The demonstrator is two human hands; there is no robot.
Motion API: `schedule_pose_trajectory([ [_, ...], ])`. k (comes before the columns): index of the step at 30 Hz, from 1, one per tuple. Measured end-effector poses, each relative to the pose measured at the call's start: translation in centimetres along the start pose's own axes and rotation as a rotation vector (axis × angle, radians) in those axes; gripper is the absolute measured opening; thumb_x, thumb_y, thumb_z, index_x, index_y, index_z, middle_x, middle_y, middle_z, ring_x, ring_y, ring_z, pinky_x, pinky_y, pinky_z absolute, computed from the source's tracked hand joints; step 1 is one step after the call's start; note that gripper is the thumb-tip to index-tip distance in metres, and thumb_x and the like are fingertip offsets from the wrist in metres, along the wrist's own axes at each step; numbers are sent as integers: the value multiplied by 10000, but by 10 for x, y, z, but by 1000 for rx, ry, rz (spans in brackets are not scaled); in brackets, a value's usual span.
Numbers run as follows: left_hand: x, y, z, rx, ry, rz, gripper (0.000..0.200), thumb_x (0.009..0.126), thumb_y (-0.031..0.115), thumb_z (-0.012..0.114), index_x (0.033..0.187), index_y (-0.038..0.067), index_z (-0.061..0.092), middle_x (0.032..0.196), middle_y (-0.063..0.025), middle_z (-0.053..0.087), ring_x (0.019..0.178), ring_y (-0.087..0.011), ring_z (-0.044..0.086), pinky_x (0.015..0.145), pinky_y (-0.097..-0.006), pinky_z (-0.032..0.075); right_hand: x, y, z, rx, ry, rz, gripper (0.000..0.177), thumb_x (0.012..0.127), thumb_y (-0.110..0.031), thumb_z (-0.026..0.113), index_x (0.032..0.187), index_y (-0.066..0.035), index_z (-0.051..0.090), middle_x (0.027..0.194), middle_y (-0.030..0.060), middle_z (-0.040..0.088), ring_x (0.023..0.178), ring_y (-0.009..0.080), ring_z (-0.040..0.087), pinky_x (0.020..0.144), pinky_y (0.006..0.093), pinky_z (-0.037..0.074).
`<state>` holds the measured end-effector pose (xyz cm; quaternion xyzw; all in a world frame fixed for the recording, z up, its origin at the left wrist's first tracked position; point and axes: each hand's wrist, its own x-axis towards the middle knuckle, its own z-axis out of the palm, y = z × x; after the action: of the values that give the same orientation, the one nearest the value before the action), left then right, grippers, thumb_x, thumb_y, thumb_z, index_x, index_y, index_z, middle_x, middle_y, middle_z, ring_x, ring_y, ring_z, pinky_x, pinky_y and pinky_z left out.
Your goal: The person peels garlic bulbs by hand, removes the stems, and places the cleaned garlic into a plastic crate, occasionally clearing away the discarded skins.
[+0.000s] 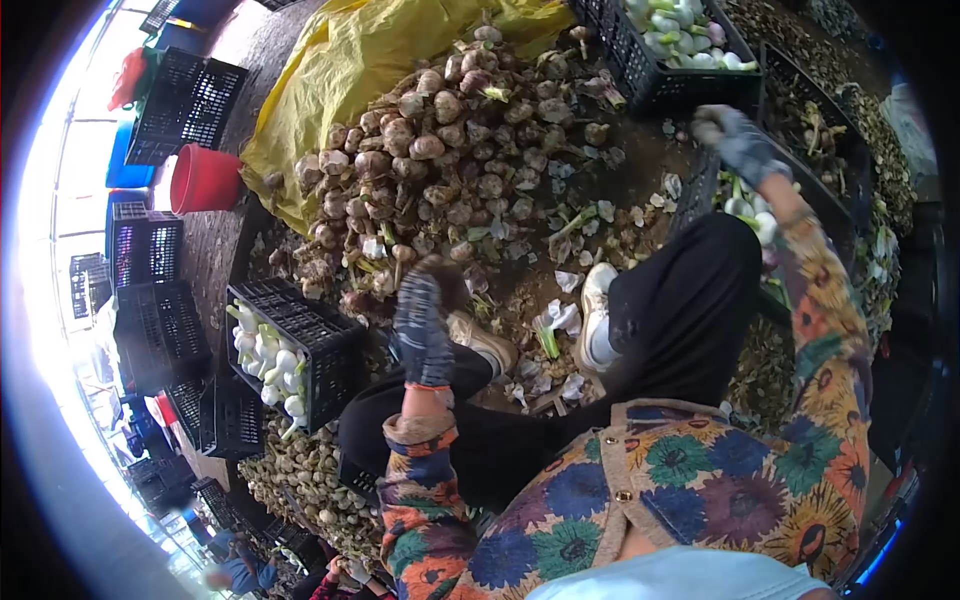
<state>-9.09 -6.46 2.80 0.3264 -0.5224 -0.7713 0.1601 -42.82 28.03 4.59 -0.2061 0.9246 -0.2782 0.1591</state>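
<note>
My left hand [425,325], in a dark patterned knit glove, is at the near edge of a heap of unpeeled garlic bulbs [425,147]. Its fingers are smeared by motion and overlap the bulbs in view. My right hand [738,145], in a grey glove with brownish fingertips, reaches out over the crates on the right. Those fingers are curled in, and I cannot tell what they hold. Just below it, white trimmed garlic [752,215] lies in a crate beside my right knee. Loose peelings [560,318] and a green stalk are scattered between my shoes.
A yellow sheet [300,115] lies under the heap. A black crate [690,88] of white garlic stands at the top right, another crate [325,340] on the left. A red bucket [205,180] and stacked crates [160,335] stand farther left. Another person's hands [350,572] show at the bottom.
</note>
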Motion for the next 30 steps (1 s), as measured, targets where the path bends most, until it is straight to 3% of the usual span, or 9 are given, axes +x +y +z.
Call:
schedule_pose_trajectory([
  [4,-3,6,18,42,-69,-52,272,924,189,430,1114,19,526,1025,-109,592,907,-198,578,810,-333,467,77,-39,85,-438,-372,120,572,789,-409,562,1253,-102,431,1255,193,447,1150,332,445,964,387,359],
  [8,1,6,16,-59,7,-215,291,915,201,443,1121,10,519,1033,-125,588,918,-202,576,829,-334,459,129,-36,153,-667,-519,261,650,794,-364,554,1341,-106,314,1282,194,435,1176,340,428,956,406,379],
  [14,5,2,2,-96,17,-356,291,914,173,469,1144,-1,509,1063,-84,573,974,-149,539,874,-276,418,173,21,222,-494,-450,306,518,812,-290,544,1265,-65,432,1223,190,490,1135,333,464,946,381,385],
  [15,6,-1,1,-77,26,-357,292,911,173,473,1142,-2,510,1061,-81,573,978,-145,535,876,-271,412,174,16,227,-531,-380,299,451,792,-275,547,1180,-47,516,1183,191,517,1103,333,485,927,377,399],
  [19,15,-5,6,-12,8,-255,268,913,126,453,1137,-6,515,1066,-83,575,1012,-141,521,883,-256,401,163,-45,203,-520,-456,44,404,752,-254,544,1089,-33,567,1113,198,555,1008,356,534,845,380,446],
  [22,13,-7,8,-72,-51,-142,290,924,118,437,1182,-9,472,1152,-105,533,1065,-149,503,903,-258,401,151,-93,189,-356,-688,-201,378,750,-250,547,1048,-19,579,1021,171,607,928,348,577,817,375,459],
  [24,14,-30,9,-320,-51,-34,315,930,117,426,1219,-9,433,1201,-115,500,1089,-153,490,913,-262,400,121,-146,168,-73,-811,-58,332,765,-234,555,1019,-24,591,937,153,629,880,291,601,774,357,474],
  [27,26,-38,24,-236,-6,71,346,941,94,386,1269,-12,365,1262,-114,444,1130,-172,460,964,-281,371,65,-192,151,429,-951,41,257,796,-200,563,983,-27,603,851,116,633,804,201,615,700,318,489],
  [30,36,-42,23,302,-16,273,343,944,96,370,1268,-17,367,1259,-121,445,1138,-188,452,980,-293,356,19,-217,150,666,-909,-133,228,818,-188,577,975,-25,602,835,85,622,773,128,603,643,276,492],
])
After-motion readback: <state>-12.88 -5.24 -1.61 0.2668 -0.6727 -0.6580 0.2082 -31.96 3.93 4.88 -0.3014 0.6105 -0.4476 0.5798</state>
